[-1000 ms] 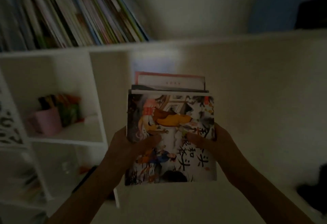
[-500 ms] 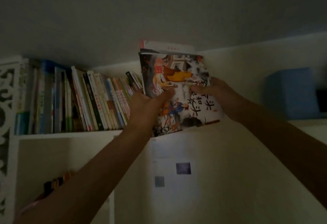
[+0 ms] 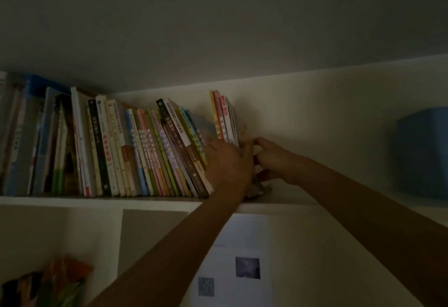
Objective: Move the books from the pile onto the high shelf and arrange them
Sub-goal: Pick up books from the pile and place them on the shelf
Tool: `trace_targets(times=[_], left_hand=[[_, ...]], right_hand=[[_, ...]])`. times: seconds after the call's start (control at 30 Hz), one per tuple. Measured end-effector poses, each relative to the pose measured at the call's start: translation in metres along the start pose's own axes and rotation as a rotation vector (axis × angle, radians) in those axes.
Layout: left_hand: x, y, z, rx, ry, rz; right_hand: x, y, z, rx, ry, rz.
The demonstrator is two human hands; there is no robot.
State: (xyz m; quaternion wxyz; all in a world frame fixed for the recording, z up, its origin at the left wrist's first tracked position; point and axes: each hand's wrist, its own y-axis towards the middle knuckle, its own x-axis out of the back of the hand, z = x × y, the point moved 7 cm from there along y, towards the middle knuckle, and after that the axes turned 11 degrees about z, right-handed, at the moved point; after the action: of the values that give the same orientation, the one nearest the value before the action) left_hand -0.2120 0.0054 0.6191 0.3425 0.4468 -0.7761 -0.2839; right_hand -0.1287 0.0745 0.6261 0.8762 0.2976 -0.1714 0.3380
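A small stack of thin picture books [image 3: 225, 117] stands upright on the high white shelf [image 3: 150, 202], just right of a long leaning row of books [image 3: 135, 151]. My left hand [image 3: 226, 161] grips the stack from its left side, fingers wrapped over the spines. My right hand [image 3: 271, 158] holds the stack's right face, fingers curled against the cover. The lower part of the stack is hidden behind both hands. A narrow gap separates the stack's top from the leaning row.
A blue box [image 3: 423, 151] sits on the shelf at the far right, with bare shelf between it and my hands. Below hang a sheet of paper with printed squares [image 3: 237, 265] and a lower cubby with colourful items [image 3: 55, 282]. The ceiling is close above.
The stack went from being held flat in front of me up onto the high shelf, turned upright, spines out. Both hands moved up with it and still hold it.
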Motion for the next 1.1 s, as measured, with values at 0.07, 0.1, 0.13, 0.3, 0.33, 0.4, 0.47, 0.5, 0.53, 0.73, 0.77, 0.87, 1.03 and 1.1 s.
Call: trace_targets(times=[0.07,0.1,0.13,0.3,0.33,0.4,0.47,0.5,0.53,0.73,0.77,0.87,1.03,1.1], left_hand=[[0.006,-0.009,0.002,-0.113,0.132,0.062],[0.011,-0.011,0.006,-0.182,0.188,0.084],[0.016,-0.013,0.013,-0.245,0.237,0.112],[0.042,-0.009,0.038,-0.380,0.283,0.100],[0.042,-0.004,0.039,-0.376,0.291,0.119],[0.040,0.006,0.037,-0.385,0.358,0.133],[0.038,0.018,0.038,-0.351,0.439,0.133],[0.037,0.023,0.040,-0.320,0.459,0.136],[0.037,0.025,0.042,-0.297,0.457,0.140],[0.030,0.008,0.050,-0.341,0.388,0.161],[0.032,0.005,0.050,-0.353,0.377,0.145],[0.044,-0.003,0.048,-0.413,0.290,0.097],[0.063,-0.020,0.057,-0.433,0.219,0.118],[0.065,-0.022,0.063,-0.409,0.207,0.162]], right_hand=[[-0.002,0.001,-0.008,-0.048,0.077,0.098],[-0.004,0.000,-0.008,-0.061,0.112,0.160],[-0.007,-0.002,-0.009,-0.067,0.135,0.227],[-0.012,-0.018,-0.009,0.043,-0.065,0.429],[-0.014,-0.019,-0.009,0.068,-0.119,0.442],[-0.017,-0.014,-0.004,0.140,-0.231,0.437],[-0.021,-0.004,0.005,0.225,-0.285,0.405],[-0.024,0.000,0.008,0.246,-0.307,0.397],[-0.026,0.004,0.011,0.248,-0.334,0.395],[-0.020,0.003,0.011,0.135,-0.362,0.186],[-0.019,0.001,0.008,0.073,-0.343,0.134],[-0.016,0.001,0.006,-0.099,-0.409,0.055],[-0.010,-0.014,0.005,-0.216,-0.568,0.004],[-0.014,-0.018,-0.001,-0.243,-0.631,-0.002]])
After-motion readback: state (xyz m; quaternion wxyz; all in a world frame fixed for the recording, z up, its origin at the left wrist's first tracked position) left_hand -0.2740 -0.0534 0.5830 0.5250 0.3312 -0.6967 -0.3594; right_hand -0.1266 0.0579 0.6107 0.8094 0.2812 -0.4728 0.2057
